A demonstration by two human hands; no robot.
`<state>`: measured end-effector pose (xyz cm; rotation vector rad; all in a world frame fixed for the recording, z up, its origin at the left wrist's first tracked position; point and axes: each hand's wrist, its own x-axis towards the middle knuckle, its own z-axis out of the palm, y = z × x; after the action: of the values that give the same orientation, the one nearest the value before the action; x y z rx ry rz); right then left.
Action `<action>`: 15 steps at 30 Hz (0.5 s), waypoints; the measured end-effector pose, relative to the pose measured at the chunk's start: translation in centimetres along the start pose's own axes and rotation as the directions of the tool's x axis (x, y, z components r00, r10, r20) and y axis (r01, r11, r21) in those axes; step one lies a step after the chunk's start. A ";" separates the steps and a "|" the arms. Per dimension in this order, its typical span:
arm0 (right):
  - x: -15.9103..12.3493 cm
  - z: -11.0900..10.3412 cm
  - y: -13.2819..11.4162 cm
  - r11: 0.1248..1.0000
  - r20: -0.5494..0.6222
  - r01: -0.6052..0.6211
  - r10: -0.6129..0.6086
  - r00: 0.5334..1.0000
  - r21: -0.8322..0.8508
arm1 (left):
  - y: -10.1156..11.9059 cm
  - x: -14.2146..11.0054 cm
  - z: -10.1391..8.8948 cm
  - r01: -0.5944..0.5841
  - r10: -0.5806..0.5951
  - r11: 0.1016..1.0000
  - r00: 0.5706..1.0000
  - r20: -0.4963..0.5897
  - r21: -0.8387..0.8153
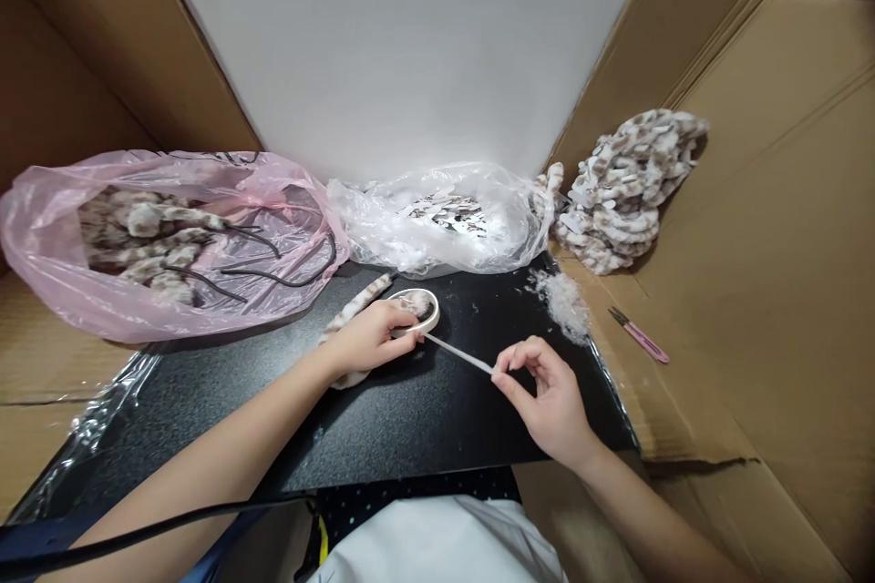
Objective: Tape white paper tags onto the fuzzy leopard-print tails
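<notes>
My left hand (369, 337) is closed on a white roll of tape (418, 308) lying on the black board (424, 410). A furry brown-and-white spotted strip (355, 310) lies under that hand. My right hand (547, 396) pinches the free end of the tape strip (457, 352), which stretches taut from the roll to my fingertips. Both hands rest low over the board, about a hand's width apart.
A pink plastic bag (164, 237) of furry pieces and dark bands lies at the left. A clear bag (444, 219) of scraps sits behind the board. A heap of spotted fabric (625, 187), a fluff tuft (566, 302) and pink snips (639, 334) are at the right, all within cardboard walls.
</notes>
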<state>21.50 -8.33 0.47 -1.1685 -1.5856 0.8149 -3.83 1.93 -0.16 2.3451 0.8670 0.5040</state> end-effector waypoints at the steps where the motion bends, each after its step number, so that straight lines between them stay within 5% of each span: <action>1: -0.1 0.1 0.0 1.000 0.012 0.005 -0.005 1.000 -0.005 | -0.1 0.0 0.0 0.011 -0.011 1.000 1.000 -0.005 0.015; 7: 1.6 -0.7 -0.8 0.982 0.093 0.030 -0.012 0.996 -0.186 | 0.1 -0.2 0.1 0.001 0.003 0.998 0.998 -0.064 0.065; 11: 3.7 -1.9 -1.6 0.937 -0.072 0.098 -0.130 0.989 -0.336 | 0.4 -0.3 0.5 -0.023 0.028 0.997 0.997 -0.073 0.073; 15: 5.7 -2.2 -3.7 0.856 -0.228 0.238 -0.372 0.900 -0.459 | 0.4 -0.2 0.7 -0.038 0.045 0.997 0.994 -0.100 0.068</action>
<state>22.07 -4.16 6.25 -1.2224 -1.6654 0.0612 -3.43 1.21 -0.46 2.4195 0.8951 0.6260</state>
